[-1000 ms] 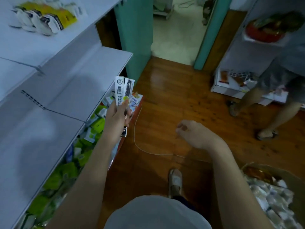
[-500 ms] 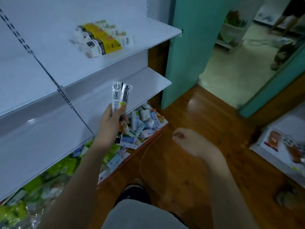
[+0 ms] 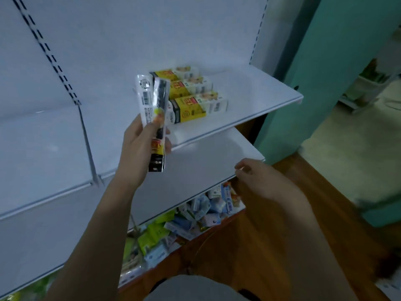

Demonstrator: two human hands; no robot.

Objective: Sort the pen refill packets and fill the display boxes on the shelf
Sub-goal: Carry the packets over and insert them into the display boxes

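left grip pinches two slim black-and-white pen refill packets upright, in front of three yellow-and-white cardboard display boxes on the white metal upper shelf at 1 o'clock; right grip hangs loosely curled, holding nothing, at 4 o'clock by the middle shelf edge

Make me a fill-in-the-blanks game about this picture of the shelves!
1. The packets are held in the ____ hand.
2. The right hand holds ____.
3. The boxes on the shelf are mostly ____ and white.
4. The floor is made of ____.

Missing words: left; nothing; yellow; wood
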